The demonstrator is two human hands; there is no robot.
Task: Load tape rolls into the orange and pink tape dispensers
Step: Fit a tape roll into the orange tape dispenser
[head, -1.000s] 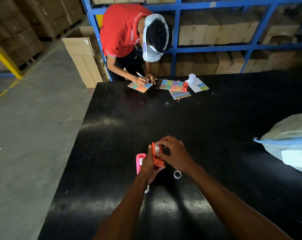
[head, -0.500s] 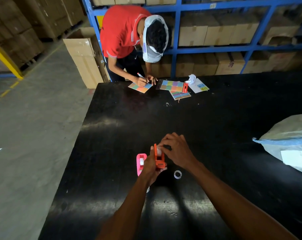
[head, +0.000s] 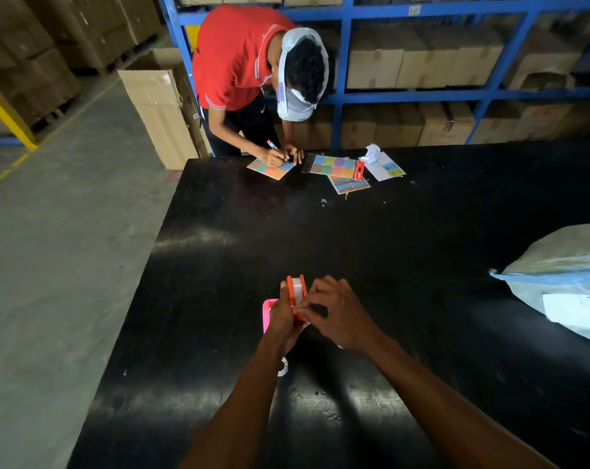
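My left hand (head: 284,323) grips the orange tape dispenser (head: 293,292) upright above the black table (head: 371,238). A clear tape roll (head: 297,288) sits between its orange sides. The fingertips of my right hand (head: 337,314) pinch at the dispenser's near end, where the tape comes off. The pink tape dispenser (head: 267,311) lies on the table just left of my left hand, mostly hidden by it. A loose tape roll (head: 282,367) lies on the table under my left wrist, partly covered.
A person in a red shirt (head: 239,59) leans over the far table edge, writing on coloured cards (head: 336,169). A grey plastic sack (head: 564,279) lies at the right. Blue shelving (head: 422,93) with cardboard boxes stands behind. The table's left edge drops to concrete floor.
The orange dispenser has been raised and turned more upright. My right hand has shifted from its top to its near end, covering the loose ring that lay on the table to the right.
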